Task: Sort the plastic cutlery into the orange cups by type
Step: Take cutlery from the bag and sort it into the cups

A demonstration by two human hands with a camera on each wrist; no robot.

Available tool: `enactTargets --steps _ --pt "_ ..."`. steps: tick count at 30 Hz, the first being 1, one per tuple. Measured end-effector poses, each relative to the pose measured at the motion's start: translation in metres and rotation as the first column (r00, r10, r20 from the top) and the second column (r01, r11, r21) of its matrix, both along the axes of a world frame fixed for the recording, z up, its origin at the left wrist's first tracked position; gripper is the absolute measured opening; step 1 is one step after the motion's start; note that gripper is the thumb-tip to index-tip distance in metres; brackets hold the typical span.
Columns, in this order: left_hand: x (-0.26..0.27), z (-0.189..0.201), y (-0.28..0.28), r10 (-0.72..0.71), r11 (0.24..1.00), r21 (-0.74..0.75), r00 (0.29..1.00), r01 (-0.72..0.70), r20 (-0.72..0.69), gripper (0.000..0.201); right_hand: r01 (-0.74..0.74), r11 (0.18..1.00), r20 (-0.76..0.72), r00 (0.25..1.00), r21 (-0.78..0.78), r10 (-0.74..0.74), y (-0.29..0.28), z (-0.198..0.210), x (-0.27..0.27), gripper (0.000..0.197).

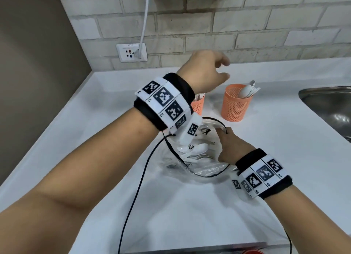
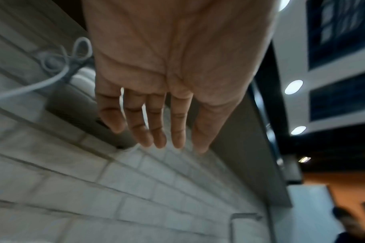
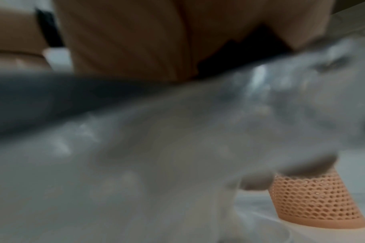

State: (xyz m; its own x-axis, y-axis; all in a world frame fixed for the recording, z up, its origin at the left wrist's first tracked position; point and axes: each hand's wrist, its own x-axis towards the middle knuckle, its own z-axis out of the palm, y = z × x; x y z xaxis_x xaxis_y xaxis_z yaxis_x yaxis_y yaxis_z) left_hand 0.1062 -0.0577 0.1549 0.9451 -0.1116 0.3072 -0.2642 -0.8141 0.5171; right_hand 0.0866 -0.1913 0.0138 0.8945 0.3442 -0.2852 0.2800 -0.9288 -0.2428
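White plastic cutlery [image 1: 195,151] lies in the clear bag [image 1: 207,170] below my raised left hand [image 1: 205,71], whose fingers are spread and empty. My right hand [image 1: 230,146] pinches the bag's rim, nearer the spoons, whose cup [image 1: 236,103] stands beyond.

White tabletop [image 1: 266,158]; steel sink [image 1: 328,105] at right edge; wall socket [image 1: 131,52] with white cable [image 1: 145,21] plugged in; brick wall [image 1: 228,25] behind.
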Motion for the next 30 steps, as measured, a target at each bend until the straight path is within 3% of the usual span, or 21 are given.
enactTargets --steps 2,4,7,10,13,15,24,30 --pt "-0.027 -0.011 -0.011 -0.087 0.996 0.008 0.995 0.088 -0.043 0.025 -0.006 1.0 0.017 1.0 0.022 0.005 -0.001 -0.001 -0.001 0.076" --pt "-0.046 -0.037 -0.017 -0.117 0.979 0.137 0.969 0.149 -0.219 0.03 -0.005 0.999 0.03 1.0 0.046 0.004 -0.002 -0.001 -0.002 0.074" --pt "-0.053 -0.085 -0.014 -0.035 0.85 0.435 0.854 0.299 -0.518 0.033 -0.021 0.999 0.039 0.999 0.033 0.02 -0.003 -0.001 -0.004 0.076" --pt "-0.048 -0.122 -0.003 0.052 0.756 0.529 0.771 0.385 -0.635 0.04 -0.028 0.999 0.051 0.998 0.031 0.027 -0.004 -0.002 -0.008 0.075" --pt "-0.044 -0.146 0.005 0.02 0.774 0.504 0.781 0.382 -0.624 0.062 -0.034 0.998 0.086 0.996 0.045 0.03 -0.003 -0.002 -0.012 0.072" --pt "-0.042 -0.155 0.009 0.037 0.804 0.499 0.81 0.323 -0.585 0.065 -0.039 0.998 0.13 0.991 0.055 0.032 -0.003 -0.001 -0.013 0.071" --pt "-0.047 -0.161 0.017 0.109 0.832 0.505 0.824 0.231 -0.556 0.043 -0.021 0.987 0.221 0.975 0.162 -0.016 -0.008 0.004 -0.018 0.074" --pt "-0.047 -0.161 0.027 0.078 0.878 0.444 0.861 0.18 -0.503 0.043 -0.023 0.983 0.219 0.976 0.184 -0.019 -0.006 0.001 -0.022 0.076"
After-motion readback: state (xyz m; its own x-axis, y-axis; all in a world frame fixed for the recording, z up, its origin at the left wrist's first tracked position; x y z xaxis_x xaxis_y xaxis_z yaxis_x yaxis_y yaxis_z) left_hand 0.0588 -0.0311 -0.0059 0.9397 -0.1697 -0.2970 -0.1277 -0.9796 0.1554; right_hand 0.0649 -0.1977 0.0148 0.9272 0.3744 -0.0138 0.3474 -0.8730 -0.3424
